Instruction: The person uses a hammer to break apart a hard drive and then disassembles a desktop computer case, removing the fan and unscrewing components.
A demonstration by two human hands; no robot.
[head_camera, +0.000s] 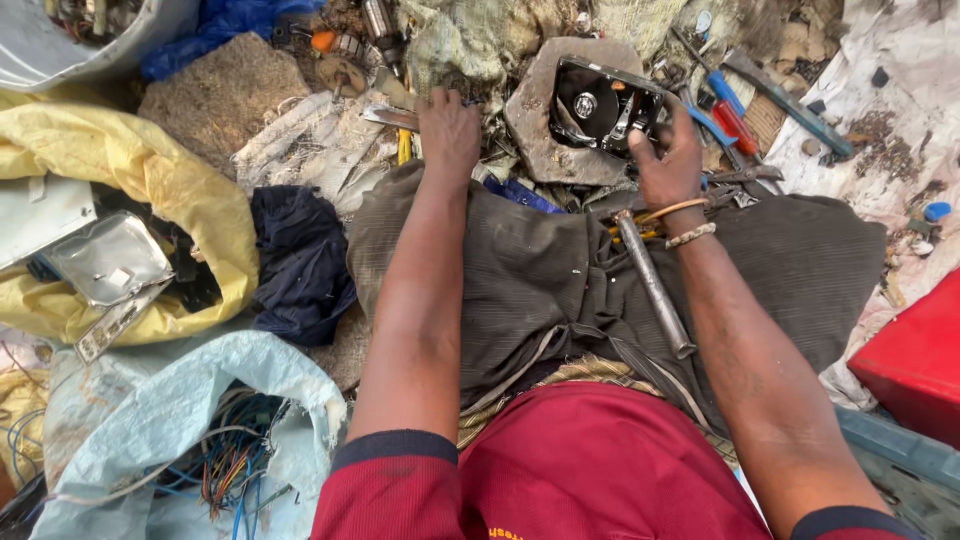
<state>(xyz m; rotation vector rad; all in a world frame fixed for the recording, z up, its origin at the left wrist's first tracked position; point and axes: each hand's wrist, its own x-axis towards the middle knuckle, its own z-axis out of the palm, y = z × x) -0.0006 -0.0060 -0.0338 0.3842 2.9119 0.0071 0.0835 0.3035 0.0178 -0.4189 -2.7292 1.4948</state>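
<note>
Centrally, the right hand (668, 160) clamps an opened black hard drive (603, 103) on a stone slab (535, 135); the left hand (449, 130) presses flat, fingers together, on scrap metal (392, 116); a steel rod (653, 283) lies between.

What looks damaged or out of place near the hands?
The hard drive by the right hand lies open, its cover gone and the shiny platter bare, tilted on a flat stone. The left hand rests among scattered scrap.

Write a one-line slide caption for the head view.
Right hand grips an opened hard drive on a stone slab.

scrap-dismantling yard on the ground, sacks of wires (225, 455), opened hard drive (600, 105), scattered tools (735, 125)
</note>
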